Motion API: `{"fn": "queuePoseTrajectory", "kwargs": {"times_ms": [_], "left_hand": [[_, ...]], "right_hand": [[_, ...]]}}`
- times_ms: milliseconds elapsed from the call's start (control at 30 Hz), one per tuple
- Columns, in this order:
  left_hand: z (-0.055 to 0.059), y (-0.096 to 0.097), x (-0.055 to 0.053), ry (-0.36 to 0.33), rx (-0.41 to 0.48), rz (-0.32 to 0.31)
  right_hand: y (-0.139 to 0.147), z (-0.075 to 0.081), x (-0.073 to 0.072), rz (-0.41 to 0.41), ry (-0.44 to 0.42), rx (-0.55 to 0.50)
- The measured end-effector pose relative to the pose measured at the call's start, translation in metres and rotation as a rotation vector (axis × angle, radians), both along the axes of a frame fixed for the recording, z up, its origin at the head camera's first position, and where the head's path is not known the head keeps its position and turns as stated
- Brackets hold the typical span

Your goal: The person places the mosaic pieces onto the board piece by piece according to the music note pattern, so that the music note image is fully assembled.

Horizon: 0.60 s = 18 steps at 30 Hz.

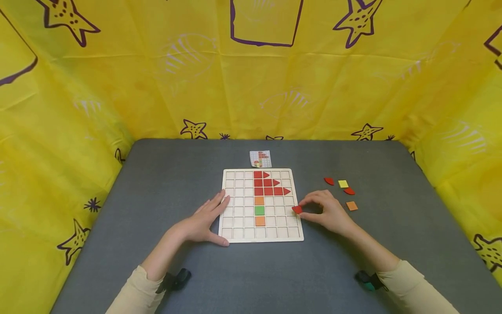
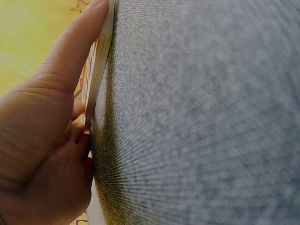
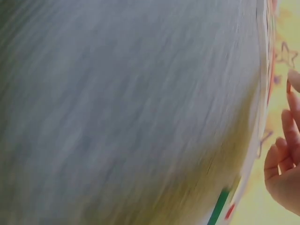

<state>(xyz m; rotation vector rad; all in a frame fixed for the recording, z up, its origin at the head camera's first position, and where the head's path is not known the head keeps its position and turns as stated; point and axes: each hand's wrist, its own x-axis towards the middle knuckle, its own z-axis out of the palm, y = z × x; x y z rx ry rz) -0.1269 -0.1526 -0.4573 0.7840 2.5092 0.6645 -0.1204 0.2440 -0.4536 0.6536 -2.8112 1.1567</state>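
A pale wooden grid board [image 1: 282,232] lies flat on the table. Red squares and triangles [image 1: 268,191] fill three rows in its upper part, with an orange square [image 1: 259,200], a green square [image 1: 259,210] and another orange square [image 1: 260,221] in a column below. My right hand [image 1: 330,214] pinches a red rounded-edge tile [image 1: 296,209] between thumb and fingertips at the board's right edge. Along the left edge rests my left hand [image 1: 201,221], fingers extended on the rim and thumb at the lower corner. The left wrist view shows that thumb [image 2: 70,56] against the board's side.
Right of the board lie loose tiles: two red rounded ones [image 1: 328,181], a yellow square [image 1: 343,184] and an orange square [image 1: 351,205]. A small printed pattern card [image 1: 254,155] lies behind the board. Yellow patterned cloth [image 1: 243,87] surrounds the dark grey table [image 1: 168,170].
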Motion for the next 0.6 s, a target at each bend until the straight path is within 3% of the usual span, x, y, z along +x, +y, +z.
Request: {"fn": "queuePoseTrajectory", "kwargs": {"times_ms": [400, 600], "left_hand": [[0.003, 0.0, 0.0, -0.001, 0.006, 0.002], [0.003, 0.0, 0.001, 0.001, 0.009, 0.0]], "right_hand": [[-0.064, -0.002, -0.001, 0.38, 0.019, 0.015], [-0.082, -0.002, -0.002, 0.481, 0.05, 0.068]]}}
